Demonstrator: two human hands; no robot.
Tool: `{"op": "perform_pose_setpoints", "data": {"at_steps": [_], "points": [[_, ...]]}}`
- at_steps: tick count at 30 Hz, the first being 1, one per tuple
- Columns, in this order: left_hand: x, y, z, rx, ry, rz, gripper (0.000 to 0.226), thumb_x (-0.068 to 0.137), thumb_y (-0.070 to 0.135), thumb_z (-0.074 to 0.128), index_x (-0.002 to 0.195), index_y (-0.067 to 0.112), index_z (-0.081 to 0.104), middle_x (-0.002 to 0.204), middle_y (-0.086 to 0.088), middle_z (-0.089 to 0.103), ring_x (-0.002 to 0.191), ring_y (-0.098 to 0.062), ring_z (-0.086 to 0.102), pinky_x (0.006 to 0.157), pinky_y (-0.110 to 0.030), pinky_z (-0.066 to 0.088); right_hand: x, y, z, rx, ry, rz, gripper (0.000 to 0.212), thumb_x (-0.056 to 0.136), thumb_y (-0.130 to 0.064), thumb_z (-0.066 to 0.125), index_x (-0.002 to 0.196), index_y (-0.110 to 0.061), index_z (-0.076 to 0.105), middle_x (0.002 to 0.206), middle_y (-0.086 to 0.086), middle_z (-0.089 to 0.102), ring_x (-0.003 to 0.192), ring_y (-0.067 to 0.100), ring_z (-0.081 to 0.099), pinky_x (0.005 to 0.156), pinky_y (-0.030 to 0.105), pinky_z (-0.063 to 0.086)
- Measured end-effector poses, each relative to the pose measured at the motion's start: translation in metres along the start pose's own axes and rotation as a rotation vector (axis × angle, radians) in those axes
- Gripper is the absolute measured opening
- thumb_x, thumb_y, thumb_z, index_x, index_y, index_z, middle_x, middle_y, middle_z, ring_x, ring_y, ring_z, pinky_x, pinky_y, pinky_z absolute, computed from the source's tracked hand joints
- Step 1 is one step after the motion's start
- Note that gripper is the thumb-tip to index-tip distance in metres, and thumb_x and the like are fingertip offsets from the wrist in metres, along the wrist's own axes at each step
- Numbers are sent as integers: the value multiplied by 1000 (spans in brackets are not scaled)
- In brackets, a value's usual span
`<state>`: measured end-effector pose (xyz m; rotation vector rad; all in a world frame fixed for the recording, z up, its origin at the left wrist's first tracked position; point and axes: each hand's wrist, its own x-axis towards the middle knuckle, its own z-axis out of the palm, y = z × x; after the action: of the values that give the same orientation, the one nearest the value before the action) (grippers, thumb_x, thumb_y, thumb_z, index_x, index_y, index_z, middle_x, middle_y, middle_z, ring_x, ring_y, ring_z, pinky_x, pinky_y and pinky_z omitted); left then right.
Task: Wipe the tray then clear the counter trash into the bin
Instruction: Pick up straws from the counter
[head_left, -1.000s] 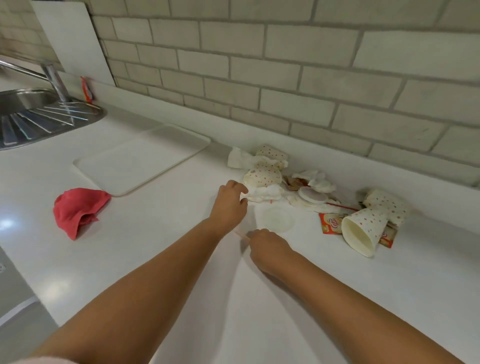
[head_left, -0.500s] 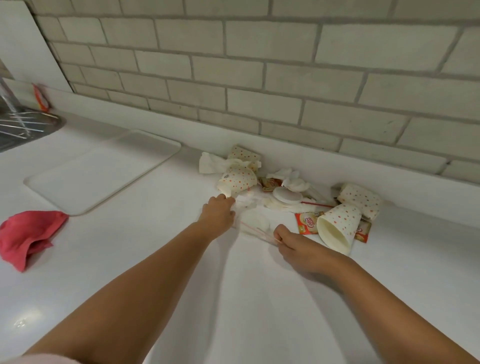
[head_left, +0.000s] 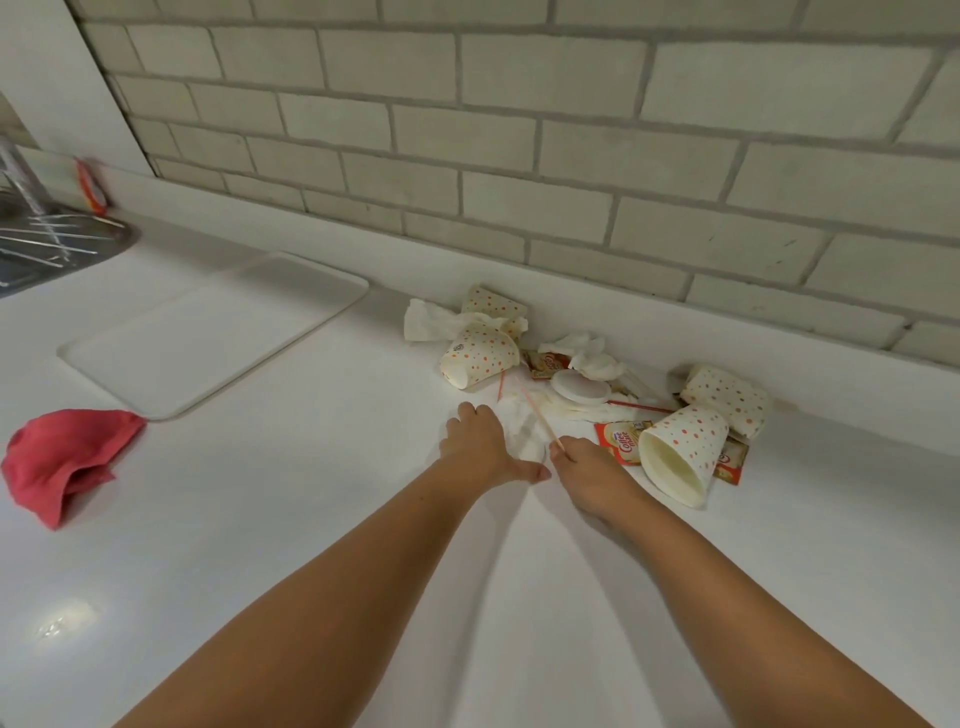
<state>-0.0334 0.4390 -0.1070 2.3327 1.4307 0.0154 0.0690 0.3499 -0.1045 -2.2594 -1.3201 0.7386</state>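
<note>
Right hand (head_left: 582, 467) had slid left since half a second back, so both hands ended up nearly touching at the front of the trash pile (head_left: 579, 387) by the wall. It pinched a thin striped stick (head_left: 537, 415), tilted up. Left hand (head_left: 483, 441) lay on a crumpled napkin (head_left: 522, 434), couldn't tell if it gripped. Tray (head_left: 208, 338) sat off left, red cloth (head_left: 67, 457) near its corner.

We see a pale brick-tile wall (head_left: 519, 130) across twelve o'clock, a plain white panel (head_left: 52, 78) at ten, and a steel sink (head_left: 47, 249) at nine. The white counter (head_left: 260, 519) fills the lower view, with a glint of light (head_left: 60, 623) at seven o'clock.
</note>
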Motion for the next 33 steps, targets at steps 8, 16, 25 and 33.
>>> {"op": "perform_pose_setpoints", "data": {"at_steps": [8,16,25,33], "points": [[-12,-16,-4,-311,-64,18,95,58,46,84,123,7,28,106,-4,51,106,-22,55,72,-27,42,-3,-2,9,-12,-19,-23,31,102,-18,28,73,-17,41,71,-5,43,68,13,45,52,20,29],[-52,-64,-25,-329,-34,-68,68,85,58,52,123,1,48,117,-12,59,98,-24,57,73,-23,39,-30,-36,31,212,-89,-70,29,101,-20,32,106,-6,57,102,5,54,84,17,47,61,20,34],[-137,-159,-77,-605,163,-327,58,100,43,14,126,4,47,127,-24,49,99,-38,53,57,-30,38,-76,-140,88,377,-305,-172,40,101,-41,27,104,-18,59,65,-6,41,55,10,36,50,22,27],[-237,-284,-101,-657,375,-536,37,100,35,29,106,4,48,83,-8,48,62,-17,45,50,-28,40,-149,-226,156,513,-591,-339,31,102,-16,33,121,-4,55,64,-1,34,54,10,30,52,21,26]]}}
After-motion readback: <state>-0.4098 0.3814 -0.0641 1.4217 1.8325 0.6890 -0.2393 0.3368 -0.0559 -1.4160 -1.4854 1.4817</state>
